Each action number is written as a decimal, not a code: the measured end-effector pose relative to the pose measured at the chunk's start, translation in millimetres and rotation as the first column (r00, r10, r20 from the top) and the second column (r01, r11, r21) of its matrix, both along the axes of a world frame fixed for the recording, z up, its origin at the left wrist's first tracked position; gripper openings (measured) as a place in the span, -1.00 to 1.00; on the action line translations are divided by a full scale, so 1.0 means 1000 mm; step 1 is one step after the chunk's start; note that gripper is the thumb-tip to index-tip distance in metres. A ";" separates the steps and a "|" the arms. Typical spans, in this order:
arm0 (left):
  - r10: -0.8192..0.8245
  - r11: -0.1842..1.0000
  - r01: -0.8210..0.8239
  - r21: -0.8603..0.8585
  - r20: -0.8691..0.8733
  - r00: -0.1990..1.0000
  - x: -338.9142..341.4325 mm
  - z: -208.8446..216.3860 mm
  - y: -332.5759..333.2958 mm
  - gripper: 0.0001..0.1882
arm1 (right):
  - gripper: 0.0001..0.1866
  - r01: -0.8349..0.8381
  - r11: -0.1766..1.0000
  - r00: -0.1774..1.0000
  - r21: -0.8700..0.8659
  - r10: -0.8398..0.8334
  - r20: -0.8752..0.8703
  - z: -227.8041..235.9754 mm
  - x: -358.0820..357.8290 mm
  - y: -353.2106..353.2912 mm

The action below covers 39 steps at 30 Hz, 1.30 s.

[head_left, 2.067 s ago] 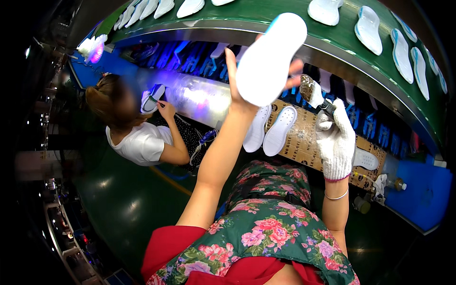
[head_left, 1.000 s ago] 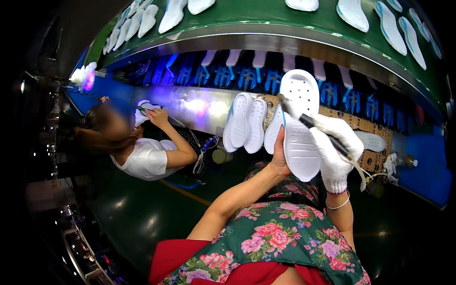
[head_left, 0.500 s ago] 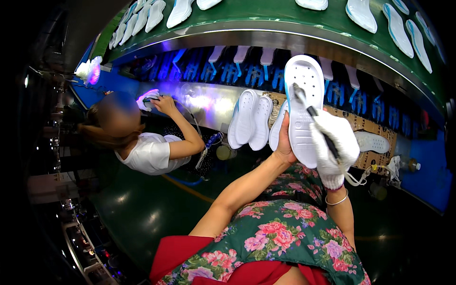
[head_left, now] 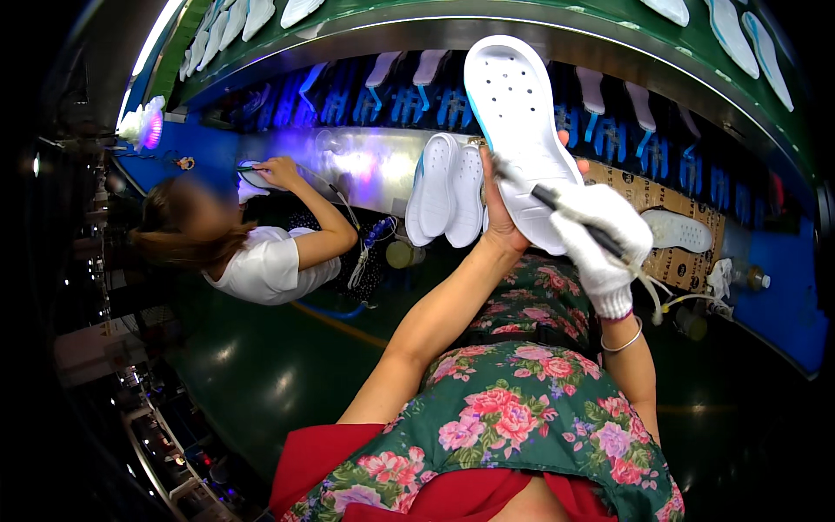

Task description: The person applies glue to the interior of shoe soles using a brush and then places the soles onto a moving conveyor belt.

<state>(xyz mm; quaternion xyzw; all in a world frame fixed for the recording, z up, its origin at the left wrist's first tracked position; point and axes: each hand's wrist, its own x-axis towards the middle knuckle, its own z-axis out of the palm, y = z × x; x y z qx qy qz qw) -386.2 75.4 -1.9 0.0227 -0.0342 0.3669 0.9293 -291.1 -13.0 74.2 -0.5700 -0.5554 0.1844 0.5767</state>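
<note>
My bare left hand holds a white shoe sole from below. Small holes dot its far, rounded end, and a blue stripe runs along its left side. A white knit glove covers my right hand, closed round the black handle of a brush. The grey bristles, smeared by motion, are at the left edge of the sole's near half; whether they touch it I cannot tell. A thin pale tube trails below the glove. Left of my left hand, two more white soles lean side by side.
Another sole lies on brown cardboard at the right. Beyond, a green belt carries several soles above a rack of blue holders. At the left a co-worker in a white shirt handles a sole under purple light.
The held sole has moved up and left and tipped its far end leftward. The brush has gone from the sole's holed upper half down to its lower left edge.
</note>
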 end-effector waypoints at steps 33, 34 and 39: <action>-0.539 0.808 0.519 0.279 -0.008 0.843 0.001 0.015 0.068 0.09 | -0.77 -0.108 0.994 0.964 0.015 0.101 0.247 0.009 0.000 -0.014; -0.549 0.797 0.528 0.295 -0.014 0.836 0.002 0.016 0.071 0.10 | -0.76 -0.154 0.988 0.938 0.020 0.140 0.317 0.010 -0.007 -0.017; -0.550 0.757 0.548 0.357 -0.103 0.828 -0.003 0.016 0.077 0.15 | -0.80 -0.234 0.971 0.971 -0.047 0.236 0.035 0.016 -0.008 -0.024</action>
